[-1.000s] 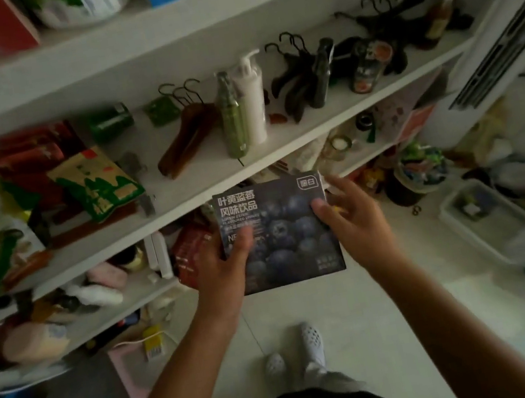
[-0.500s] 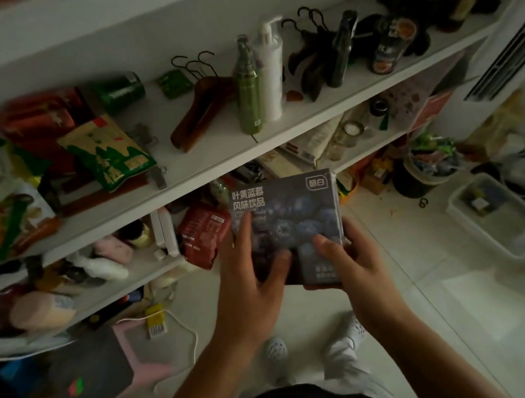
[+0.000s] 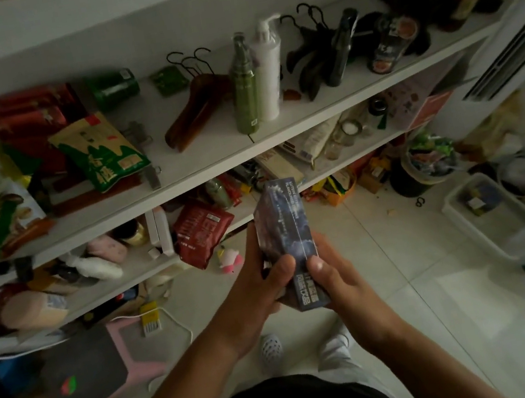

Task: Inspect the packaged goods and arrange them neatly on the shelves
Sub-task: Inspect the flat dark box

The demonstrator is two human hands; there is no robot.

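Below the edge of the middle shelf (image 3: 246, 153), out over the tiled floor, a dark blue box (image 3: 288, 229) with blueberry print is held edge-on to the camera, its narrow side up. Both hands grip it near its lower end: the left hand (image 3: 255, 290) wraps the left face with its thumb on the front edge, and the right hand (image 3: 333, 277) presses from the right with its thumb on the printed strip. By the look of it the box is mid-inspection and not yet placed. The shelves appear far from tidy: a green and yellow snack bag (image 3: 100, 153) lies askew on red packets, a red pouch (image 3: 202, 233) slumps off the lower shelf edge, and hangers (image 3: 191, 116) sprawl among bottles. Most of the arranging seems left to do.
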